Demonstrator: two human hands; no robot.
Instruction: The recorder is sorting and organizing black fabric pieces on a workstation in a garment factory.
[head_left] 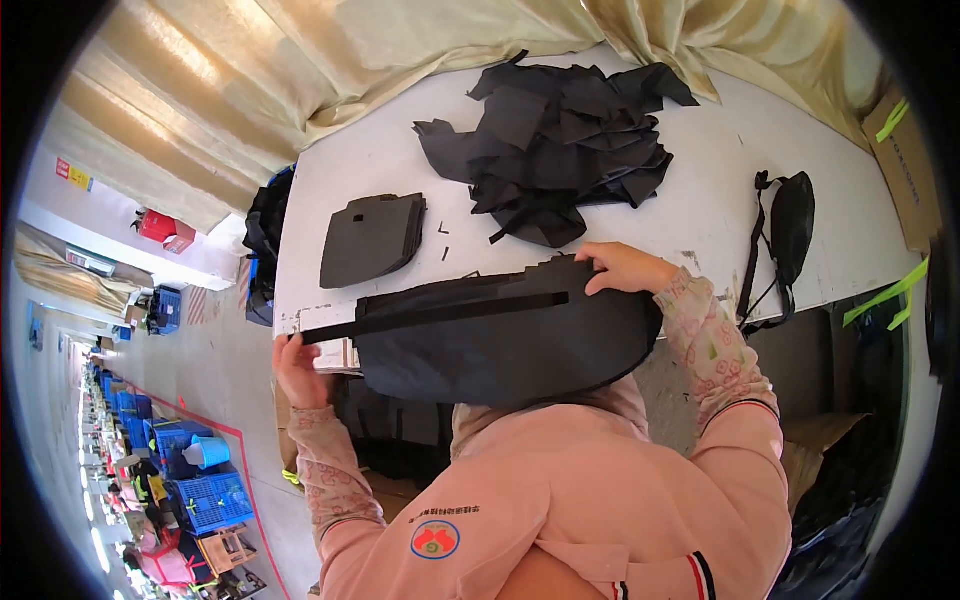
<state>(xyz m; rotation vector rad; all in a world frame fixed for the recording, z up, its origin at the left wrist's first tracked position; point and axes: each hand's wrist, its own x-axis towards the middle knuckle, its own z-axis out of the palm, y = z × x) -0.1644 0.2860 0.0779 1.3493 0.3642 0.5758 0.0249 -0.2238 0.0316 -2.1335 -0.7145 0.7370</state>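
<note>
A long black fabric bag (pixel 480 356) with one rounded end lies across the near edge of the table, partly overhanging it toward me. A black webbing strap (pixel 440 319) runs lengthwise over it and sticks out past its left end. My left hand (pixel 298 374) is closed on that free end of the strap. At the bag's upper right edge, my right hand (pixel 622 268) is closed, thumb on top, fingers partly hidden behind the fabric. Just beyond the bag sits a stack of dark flat panels (pixel 368 242), the top one with a small rectangular slot.
A heap of black fabric pieces (pixel 560 150) covers the far middle of the white table (pixel 690 230). On the right lies a small black pouch with straps (pixel 790 235), near a cardboard box (pixel 905 170). Curtains (pixel 400 50) hang behind; blue crates (pixel 212 500) stand on the floor at left.
</note>
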